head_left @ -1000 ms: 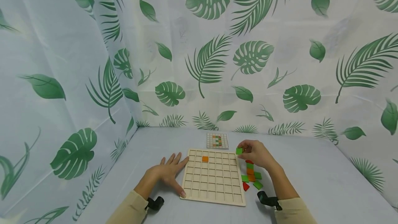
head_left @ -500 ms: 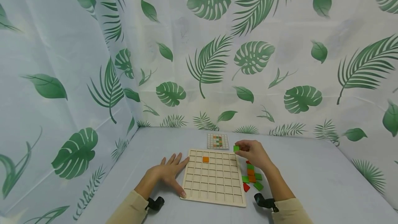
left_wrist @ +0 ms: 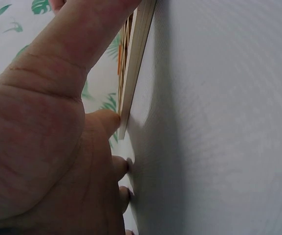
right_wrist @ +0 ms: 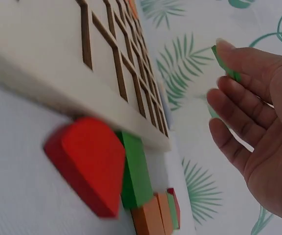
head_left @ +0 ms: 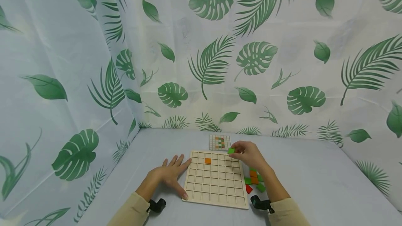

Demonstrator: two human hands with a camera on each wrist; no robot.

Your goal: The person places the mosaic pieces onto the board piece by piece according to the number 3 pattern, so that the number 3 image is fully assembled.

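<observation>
My right hand [head_left: 249, 154] pinches a green square tile [head_left: 231, 150] between thumb and fingers, over the far right part of the wooden grid board [head_left: 216, 184]. In the right wrist view the green tile [right_wrist: 226, 63] is seen edge-on, raised above the board's level. My left hand [head_left: 169, 175] lies spread at the board's left side, thumb on the near left corner and index fingertip at the left edge. In the left wrist view that hand [left_wrist: 43, 127] touches the board's rim [left_wrist: 136, 68]. One orange tile [head_left: 208, 161] sits in a cell of the second row from the far side.
A small pattern card [head_left: 219, 142] with coloured squares lies behind the board. Right of the board are loose pieces: a red piece with a rounded edge [right_wrist: 89, 161], green tiles [head_left: 260, 187] and orange tiles [head_left: 253, 177]. A leaf-print curtain [head_left: 213, 62] hangs behind the table.
My right hand has moved left with the green tile, from beside the board's far right corner to over its far edge. The left hand has stayed in place.
</observation>
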